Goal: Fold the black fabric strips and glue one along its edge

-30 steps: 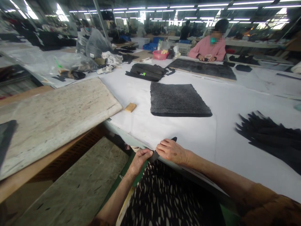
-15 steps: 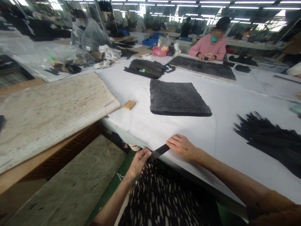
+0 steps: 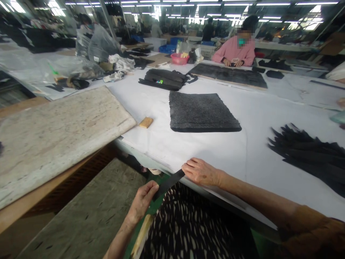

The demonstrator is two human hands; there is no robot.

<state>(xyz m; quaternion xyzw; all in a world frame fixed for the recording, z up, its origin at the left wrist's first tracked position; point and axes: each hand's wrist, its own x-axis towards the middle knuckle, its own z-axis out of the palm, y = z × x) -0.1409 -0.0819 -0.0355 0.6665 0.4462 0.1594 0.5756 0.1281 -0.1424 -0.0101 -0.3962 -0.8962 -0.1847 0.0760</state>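
A black strip (image 3: 170, 181), flat and narrow like fabric, stretches between my two hands at the table's near edge. My left hand (image 3: 146, 197) pinches its lower end between thumb and fingers, out past the edge over my lap. Curled over the upper end, my right hand (image 3: 201, 172) rests at the edge of the white table (image 3: 218, 151). Beyond the hands lies a dark grey stack of textured pieces (image 3: 203, 112) with a black front border. Left of that stack is a small yellowish block (image 3: 146, 122).
A pale, stained board (image 3: 61, 133) juts in from the left. Black cut pieces (image 3: 309, 154) fan out at the right. A black bundle (image 3: 164, 79) and a long dark panel (image 3: 229, 74) lie farther back. A person in pink (image 3: 235, 50) works across the table.
My left hand has moved down and left, so a longer length of the strip shows between my hands. My right hand has shifted slightly left.
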